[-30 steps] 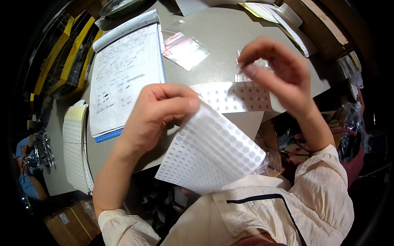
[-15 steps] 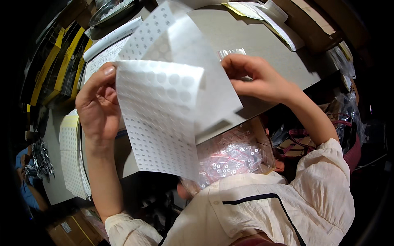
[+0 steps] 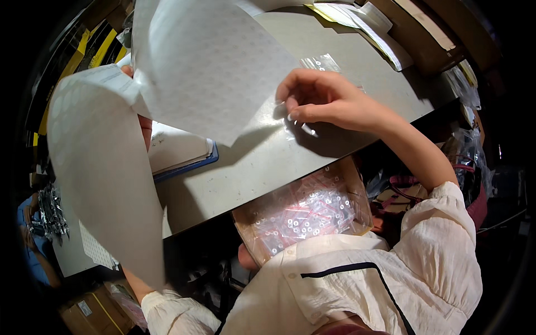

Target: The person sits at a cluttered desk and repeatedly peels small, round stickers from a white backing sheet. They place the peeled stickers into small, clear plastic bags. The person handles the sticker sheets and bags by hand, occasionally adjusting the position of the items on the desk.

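My left hand (image 3: 146, 131) grips white sheets of round stickers (image 3: 201, 67), its fingers closed and mostly hidden by the paper. One sheet (image 3: 100, 156) droops to the left over my forearm; another fans out to the right. My right hand (image 3: 332, 100) is over the table, fingers curled in and thumb close to the fingertips. Under it lies a small clear plastic bag (image 3: 290, 129); what the fingertips hold, if anything, I cannot make out. Beyond this hand lies another clear zip bag (image 3: 321, 62) with small white rings.
In front of my body sits a cardboard box (image 3: 363, 192) of clear bags with white rings. A blue clipboard (image 3: 192, 166) with papers lies under the sheets. Papers (image 3: 365, 22) and a carton (image 3: 424, 28) stand at far right; yellow-black boxes (image 3: 78, 53) at left. Another person's blue sleeve (image 3: 36, 262) shows at left.
The sticker sheets have swung left and up, turning their plain backs toward me and uncovering the clipboard. My right hand has moved slightly left, now apart from the sheets.
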Available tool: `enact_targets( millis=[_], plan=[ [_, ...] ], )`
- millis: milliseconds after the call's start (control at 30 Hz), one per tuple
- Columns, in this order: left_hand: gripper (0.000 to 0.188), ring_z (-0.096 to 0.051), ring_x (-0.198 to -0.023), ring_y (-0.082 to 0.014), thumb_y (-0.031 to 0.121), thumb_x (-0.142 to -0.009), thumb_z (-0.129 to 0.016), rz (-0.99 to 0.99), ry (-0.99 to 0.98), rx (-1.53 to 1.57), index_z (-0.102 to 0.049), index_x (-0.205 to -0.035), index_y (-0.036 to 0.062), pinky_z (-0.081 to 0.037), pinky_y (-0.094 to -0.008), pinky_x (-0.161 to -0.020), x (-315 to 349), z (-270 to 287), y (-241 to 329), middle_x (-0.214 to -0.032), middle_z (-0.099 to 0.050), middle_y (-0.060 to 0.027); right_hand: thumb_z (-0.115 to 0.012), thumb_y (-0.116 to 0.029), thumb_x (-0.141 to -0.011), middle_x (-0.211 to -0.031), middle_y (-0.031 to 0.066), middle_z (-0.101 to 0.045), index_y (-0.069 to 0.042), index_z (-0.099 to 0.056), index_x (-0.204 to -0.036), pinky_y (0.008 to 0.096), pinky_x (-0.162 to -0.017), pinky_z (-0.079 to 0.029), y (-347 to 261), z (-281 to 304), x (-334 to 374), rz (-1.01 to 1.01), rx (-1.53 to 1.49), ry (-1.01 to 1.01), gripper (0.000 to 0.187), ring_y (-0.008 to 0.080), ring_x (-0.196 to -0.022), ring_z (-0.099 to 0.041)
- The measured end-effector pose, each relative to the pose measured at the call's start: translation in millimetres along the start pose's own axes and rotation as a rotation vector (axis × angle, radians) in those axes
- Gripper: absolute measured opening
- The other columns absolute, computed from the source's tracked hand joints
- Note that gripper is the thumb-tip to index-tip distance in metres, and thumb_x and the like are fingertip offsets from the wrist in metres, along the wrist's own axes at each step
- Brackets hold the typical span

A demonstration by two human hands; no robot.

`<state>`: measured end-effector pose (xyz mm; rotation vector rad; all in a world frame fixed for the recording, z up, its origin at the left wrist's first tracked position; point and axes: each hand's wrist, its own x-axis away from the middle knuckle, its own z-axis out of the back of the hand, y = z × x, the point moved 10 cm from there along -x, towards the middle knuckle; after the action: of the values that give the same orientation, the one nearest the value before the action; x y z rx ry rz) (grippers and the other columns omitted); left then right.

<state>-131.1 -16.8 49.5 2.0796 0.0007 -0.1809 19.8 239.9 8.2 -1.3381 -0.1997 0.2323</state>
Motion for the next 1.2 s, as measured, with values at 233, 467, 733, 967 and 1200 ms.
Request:
enact_targets(
  millis=[233,467,733,967,1200],
  plan=[
    [0.019,-0.067,-0.079,-0.0108,0.014,-0.095,-0.067,0.05,-0.073,0.016,-0.071,-0.1,-0.0037,-0.057,-0.024,-0.077,-4.5,-4.0,-3.7,-0.094,-0.072,-0.0066,-0.062,-0.005,-0.089,-0.09,0.001,-0.061,0.0,-0.056,-0.118,0.0274,-0.08,-0.049,-14.4,-3.8,-1.9,-0.058,0.065,0.0,0.03,0.0097,-0.085,-0.058],
    [0.019,-0.067,-0.08,-0.0109,0.014,-0.095,-0.067,0.06,-0.081,0.022,-0.071,-0.101,-0.0037,-0.057,-0.0242,-0.077,-3.6,4.3,3.1,-0.095,-0.072,-0.0066,-0.06,-0.002,-0.085,-0.095,0.0171,-0.067,0.0,-0.052,-0.117,0.0438,-0.074,-0.052,-39.8,-40.4,-3.4,0.15,0.897,-0.096,0.033,0.0345,-0.085,-0.067],
    [0.019,-0.067,-0.08,-0.011,0.014,-0.095,-0.067,0.083,-0.126,0.048,-0.071,-0.101,-0.0036,-0.057,-0.0245,-0.077,-11.1,2.2,-5.8,-0.095,-0.072,-0.0067,-0.071,-0.018,-0.088,-0.098,0.0254,-0.067,0.007,-0.06,-0.104,0.0467,-0.081,-0.053,-24.6,-9.4,-21.9,-0.074,1.076,-0.055,0.031,0.0411,-0.096,-0.067],
    [0.02,-0.067,-0.081,-0.0111,0.015,-0.095,-0.067,0.082,-0.123,0.038,-0.071,-0.102,-0.0036,-0.057,-0.0247,-0.078,-7.3,7.6,-5.2,-0.095,-0.072,-0.0068,-0.072,-0.007,-0.091,-0.099,0.0135,-0.074,-0.004,-0.056,-0.129,0.0417,-0.085,-0.054,-39.8,8.3,-8.7,0.236,0.682,0.056,0.042,0.0319,-0.092,-0.071],
    [0.02,-0.068,-0.082,-0.0112,0.015,-0.095,-0.067,0.096,-0.142,0.042,-0.071,-0.102,-0.0036,-0.057,-0.0249,-0.078,-7.9,1.1,-11.7,-0.095,-0.072,-0.0069,-0.066,0.0,-0.091,-0.108,0.0146,-0.074,-0.007,-0.051,-0.132,0.0421,-0.085,-0.055,-43.2,14.4,49.3,0.191,1.017,0.197,0.045,0.0352,-0.098,-0.071]
  ],
)
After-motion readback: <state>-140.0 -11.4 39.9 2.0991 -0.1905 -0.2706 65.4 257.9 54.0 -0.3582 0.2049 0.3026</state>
